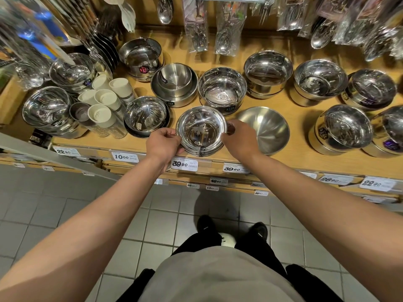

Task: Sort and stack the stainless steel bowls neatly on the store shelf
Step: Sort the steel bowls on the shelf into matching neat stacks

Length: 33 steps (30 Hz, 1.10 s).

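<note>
A small stack of shiny steel bowls [201,129] sits at the front edge of the wooden shelf [298,118]. My left hand [164,144] grips its left rim and side. My right hand [237,139] holds the right rim with curled fingers. Just right of the stack stands a matte steel bowl [268,128], empty. Behind it are a deep bowl stack marked 316L [222,90] and a matte nested pair [174,83]. To the left lies another shiny bowl stack [146,115].
More bowl stacks line the shelf at right [346,127] and back [319,80]. White-lidded cups [104,101] stand left of centre. Packaged ladles and spoons [224,29] hang above. Price tags [185,164] run along the shelf edge; grey tiled floor lies below.
</note>
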{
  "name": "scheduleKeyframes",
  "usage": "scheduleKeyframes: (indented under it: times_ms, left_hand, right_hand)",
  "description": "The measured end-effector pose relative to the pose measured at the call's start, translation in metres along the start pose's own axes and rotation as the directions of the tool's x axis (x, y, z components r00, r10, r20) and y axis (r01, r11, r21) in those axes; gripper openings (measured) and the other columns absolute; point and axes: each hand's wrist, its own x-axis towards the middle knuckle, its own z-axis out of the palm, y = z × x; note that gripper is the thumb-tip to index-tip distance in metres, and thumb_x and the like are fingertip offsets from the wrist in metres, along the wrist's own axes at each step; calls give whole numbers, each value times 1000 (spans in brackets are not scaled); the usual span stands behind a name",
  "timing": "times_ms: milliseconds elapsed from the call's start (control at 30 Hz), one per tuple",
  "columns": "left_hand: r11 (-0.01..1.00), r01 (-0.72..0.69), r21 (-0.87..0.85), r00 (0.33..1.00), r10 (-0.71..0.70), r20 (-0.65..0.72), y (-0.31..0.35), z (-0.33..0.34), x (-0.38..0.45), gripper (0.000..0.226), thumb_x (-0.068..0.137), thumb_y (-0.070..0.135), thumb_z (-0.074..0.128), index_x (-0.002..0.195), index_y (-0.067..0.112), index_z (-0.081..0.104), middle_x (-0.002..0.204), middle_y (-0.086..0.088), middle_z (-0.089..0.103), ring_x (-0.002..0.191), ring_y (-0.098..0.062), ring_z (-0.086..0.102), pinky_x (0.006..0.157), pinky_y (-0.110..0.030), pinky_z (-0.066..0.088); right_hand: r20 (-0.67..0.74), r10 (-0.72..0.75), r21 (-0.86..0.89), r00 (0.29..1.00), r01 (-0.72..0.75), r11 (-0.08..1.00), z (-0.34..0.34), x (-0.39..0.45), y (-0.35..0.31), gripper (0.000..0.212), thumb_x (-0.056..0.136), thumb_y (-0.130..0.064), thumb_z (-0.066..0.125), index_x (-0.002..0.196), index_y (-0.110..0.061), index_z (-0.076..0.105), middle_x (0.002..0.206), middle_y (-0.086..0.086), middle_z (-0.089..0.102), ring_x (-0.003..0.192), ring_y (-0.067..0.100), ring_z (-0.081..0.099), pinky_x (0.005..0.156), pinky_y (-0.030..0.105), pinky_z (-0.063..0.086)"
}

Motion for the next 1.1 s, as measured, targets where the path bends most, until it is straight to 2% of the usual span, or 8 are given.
scheduleKeyframes:
  times_ms: [133, 233, 333, 433, 567, 800, 1000, 1100]
  left_hand:
    - [1000, 27, 7, 1000, -27, 5, 2, -1, -1, 7, 97, 4, 63, 103, 7, 63, 120, -21, 69, 104, -35, 72, 70, -28, 62]
    - [994, -61, 93, 998, 63, -19, 6, -5, -5, 12, 94, 4, 66, 92, 16, 61, 100, -9, 68, 89, -25, 69, 71, -30, 60]
    - [946, -222, 235, 971, 237, -36, 16, -14, -11, 14, 90, 10, 65, 97, 22, 63, 85, 0, 64, 81, -19, 58, 81, -35, 53]
    - [925, -323, 200, 945, 328, 9, 31, -25, -19, 12, 92, 13, 64, 100, 23, 65, 80, 6, 61, 80, -16, 57, 80, -32, 48]
    - [926, -359, 112, 931, 347, 116, 41, -27, -31, 11, 96, 14, 59, 95, 19, 69, 84, 4, 62, 82, -16, 56, 80, -37, 50]
    - [939, -344, 30, 908, 324, 267, 41, 29, -51, 17, 94, 13, 60, 91, 24, 72, 71, 9, 67, 65, -9, 63, 72, -36, 53]
    - [927, -368, 70, 841, 300, 451, 51, 93, -78, 13, 96, 18, 61, 99, 25, 71, 77, 0, 76, 71, -21, 72, 69, -40, 59]
    - [909, -412, 61, 792, 324, 518, 56, 119, -95, 13, 98, 16, 62, 102, 24, 70, 87, -2, 69, 73, -17, 70, 73, -40, 59]
  right_hand:
    - [43, 33, 0, 999, -33, 999, -2, 1, -1, 10, 92, -9, 61, 91, -17, 67, 74, -6, 59, 61, 3, 47, 49, 2, 32]
    - [61, 35, 21, 998, -36, 999, -10, -3, -4, 24, 94, -12, 59, 72, -22, 55, 69, -7, 58, 63, 10, 52, 51, 7, 35]
    - [19, 53, 68, 998, -54, 996, -29, -7, -9, 18, 98, -20, 56, 98, -7, 69, 90, 9, 71, 79, 24, 61, 70, 31, 47]
    - [-31, 98, 184, 995, -90, 979, -57, -14, -4, 26, 99, -23, 54, 119, -13, 68, 91, 5, 72, 82, 22, 66, 76, 36, 53]
    - [-54, 185, 411, 981, -147, 900, -94, -31, 21, 20, 98, -21, 55, 105, -8, 69, 88, 11, 72, 87, 32, 70, 83, 50, 59]
    - [-140, 360, 582, 923, -217, 783, -137, -83, 75, 13, 100, -19, 56, 103, -19, 69, 96, -4, 67, 96, 18, 68, 91, 45, 57]
    - [-293, 468, 601, 834, -220, 768, -179, -115, 114, 12, 101, -19, 56, 97, -19, 67, 90, -2, 66, 88, 13, 65, 67, 24, 57]
    - [-315, 518, 623, 795, -238, 745, -198, -124, 135, 11, 102, -18, 55, 108, -11, 62, 88, 0, 61, 87, 15, 62, 65, 26, 53]
